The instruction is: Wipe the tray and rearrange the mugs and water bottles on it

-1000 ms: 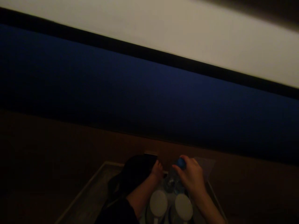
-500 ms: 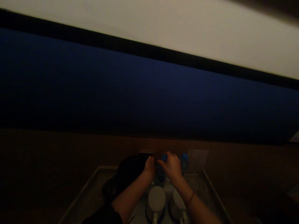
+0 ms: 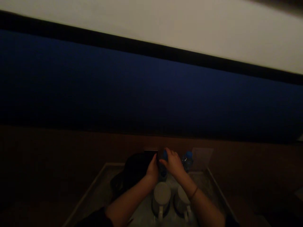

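Note:
At the back of a tray, my right hand is closed around the blue cap of a clear water bottle. Its thumb lies on the cap's near left side. My left hand is upright close against the bottle's left side, thumb pointing up. Darkness hides its other fingers, so its grip on the bottle cannot be made out. A second bottle with a blue cap stands just right of my right hand. Nearer me are two white mugs, one in the middle and one partly behind my right forearm.
A dark rounded object, perhaps a kettle, stands left of my left hand. A pale card leans at the back right. Above hangs a wide dark-blue panel with a black frame. The light is very dim.
My left hand has straightened its thumb upward and come closer to the bottle. My right hand stays on the cap. The view has shifted slightly.

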Motion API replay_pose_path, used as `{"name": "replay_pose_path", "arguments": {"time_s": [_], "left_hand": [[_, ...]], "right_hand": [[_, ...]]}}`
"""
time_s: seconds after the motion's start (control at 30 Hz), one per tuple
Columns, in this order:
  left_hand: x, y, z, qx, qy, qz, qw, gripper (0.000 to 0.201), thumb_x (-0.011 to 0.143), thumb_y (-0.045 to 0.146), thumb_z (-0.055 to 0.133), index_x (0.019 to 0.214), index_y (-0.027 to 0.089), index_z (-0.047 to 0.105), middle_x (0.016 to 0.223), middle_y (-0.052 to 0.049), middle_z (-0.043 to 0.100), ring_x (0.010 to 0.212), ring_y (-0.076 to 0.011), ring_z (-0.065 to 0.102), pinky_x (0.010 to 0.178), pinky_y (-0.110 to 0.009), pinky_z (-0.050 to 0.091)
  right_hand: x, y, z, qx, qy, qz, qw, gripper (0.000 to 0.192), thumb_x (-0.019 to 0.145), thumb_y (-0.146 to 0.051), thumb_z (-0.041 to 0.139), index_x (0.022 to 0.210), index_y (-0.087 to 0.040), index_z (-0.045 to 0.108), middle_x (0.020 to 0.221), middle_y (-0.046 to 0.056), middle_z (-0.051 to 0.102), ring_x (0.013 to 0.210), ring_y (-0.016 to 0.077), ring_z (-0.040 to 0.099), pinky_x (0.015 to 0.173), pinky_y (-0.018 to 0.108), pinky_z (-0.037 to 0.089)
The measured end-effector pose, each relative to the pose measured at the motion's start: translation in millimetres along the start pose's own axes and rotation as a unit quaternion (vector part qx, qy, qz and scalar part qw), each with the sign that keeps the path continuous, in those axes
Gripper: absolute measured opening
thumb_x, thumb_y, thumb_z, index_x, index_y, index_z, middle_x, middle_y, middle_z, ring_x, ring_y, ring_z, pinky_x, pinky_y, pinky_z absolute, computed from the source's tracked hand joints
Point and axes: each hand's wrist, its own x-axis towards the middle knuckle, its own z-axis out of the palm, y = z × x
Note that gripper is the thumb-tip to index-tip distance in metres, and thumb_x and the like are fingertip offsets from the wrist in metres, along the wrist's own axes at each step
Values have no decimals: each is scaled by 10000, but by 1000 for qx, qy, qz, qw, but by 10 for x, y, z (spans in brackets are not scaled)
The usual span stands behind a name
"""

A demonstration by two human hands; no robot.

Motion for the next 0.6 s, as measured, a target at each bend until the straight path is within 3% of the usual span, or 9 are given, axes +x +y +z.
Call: {"name": "replay_pose_path", "arguments": {"time_s": [0.03, 0.1, 0.2, 0.23, 0.27, 0.3, 0.37, 0.43, 0.6], "left_hand": [[-110, -53, -112, 172, -80, 141, 972, 484, 655, -116, 407, 607, 230, 742, 1207, 42, 735, 1274, -103, 572, 989, -232, 467], [-277, -146, -420, 420, -187, 346, 817, 485, 639, -151, 403, 697, 163, 768, 1402, -57, 608, 1485, -135, 310, 1202, -254, 260], [-316, -261, -965, 699, -108, 531, 466, 365, 835, 36, 451, 1082, 28, 719, 1329, -259, 621, 1436, -390, 379, 1229, -600, 185], [-266, -294, -1128, 744, -58, 550, 374, 408, 887, 134, 445, 1231, 33, 641, 1315, -255, 627, 1356, -414, 468, 1179, -636, 270], [-189, -323, -1267, 765, -20, 557, 323, 477, 914, 228, 449, 1350, 60, 545, 1353, -235, 603, 1302, -398, 521, 1142, -612, 348], [-92, -348, -1374, 765, -2, 560, 318, 562, 916, 315, 471, 1431, 89, 449, 1426, -212, 549, 1310, -366, 523, 1132, -556, 392], [133, -384, -1484, 720, -16, 564, 404, 776, 858, 414, 559, 1511, 100, 280, 1572, -183, 386, 1421, -300, 419, 1183, -447, 367], [349, -410, -1467, 678, -36, 576, 455, 953, 778, 427, 638, 1534, 85, 170, 1614, -192, 297, 1472, -287, 342, 1211, -427, 325], [604, -514, -1256, 672, -21, 589, 449, 974, 700, 261, 680, 1524, 65, 198, 1509, -219, 418, 1355, -323, 475, 1155, -425, 388]], "right_hand": [[-70, 50, -1, 14, 11, -14, 1000, 663, 873, -321, 670, 1451, -96, 435, 1366, 175, 597, 1255, 334, 549, 1059, 437, 463], [-287, 195, -3, 50, 61, -42, 996, 658, 904, -333, 619, 1476, -102, 392, 1437, 170, 543, 1309, 305, 511, 1104, 433, 435], [-760, 518, 30, 94, 159, -35, 982, 480, 968, -388, 471, 1375, -135, 500, 1360, 141, 608, 1265, 264, 547, 1093, 434, 447], [-929, 638, 61, 97, 177, -12, 979, 453, 973, -416, 440, 1320, -143, 541, 1304, 140, 641, 1223, 269, 574, 1068, 448, 464], [-1091, 751, 103, 94, 183, 16, 978, 453, 969, -444, 425, 1275, -142, 568, 1257, 144, 661, 1187, 283, 592, 1043, 467, 477], [-1237, 851, 156, 84, 175, 43, 980, 473, 960, -471, 424, 1255, -135, 578, 1235, 154, 666, 1170, 301, 598, 1027, 486, 483], [-1468, 991, 278, 57, 134, 79, 986, 542, 927, -507, 463, 1290, -114, 553, 1274, 182, 639, 1197, 335, 581, 1025, 507, 482], [-1605, 1044, 399, 43, 87, 86, 992, 620, 887, -497, 526, 1369, -108, 483, 1362, 199, 580, 1246, 344, 560, 1026, 489, 489], [-1693, 1023, 582, 37, 35, 102, 993, 579, 899, -356, 474, 1428, -131, 404, 1468, 214, 475, 1212, 311, 611, 937, 425, 548]]}}
